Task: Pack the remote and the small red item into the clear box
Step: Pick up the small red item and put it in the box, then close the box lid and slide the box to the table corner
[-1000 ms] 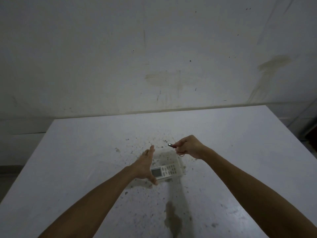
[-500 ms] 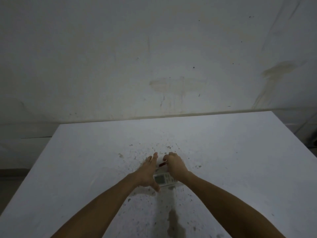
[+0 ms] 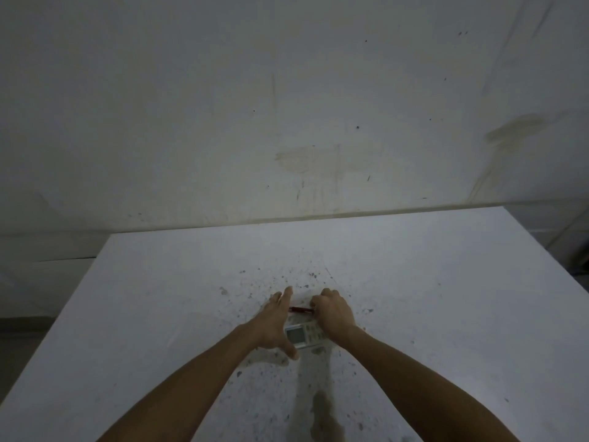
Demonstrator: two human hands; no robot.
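The clear box (image 3: 307,345) sits on the white table (image 3: 446,282), mostly hidden between my hands. Inside it lies the white remote (image 3: 301,334), screen end toward me. The small red item (image 3: 301,310) lies across the far part of the box, level and pointing left-right. My left hand (image 3: 275,323) stands flat against the box's left side with fingers spread and thumb at the near corner. My right hand (image 3: 334,314) is curled over the box's right side, its fingertips pinching the right end of the red item.
The table top is speckled with dark spots, and a brownish stain (image 3: 323,413) lies near me. A stained pale wall (image 3: 287,122) rises right behind the far table edge. The table's left and right edges fall off to a dim floor.
My right hand came down from above and right of the box with the red item and now holds it across the far part of the box. My left hand stayed against the box.
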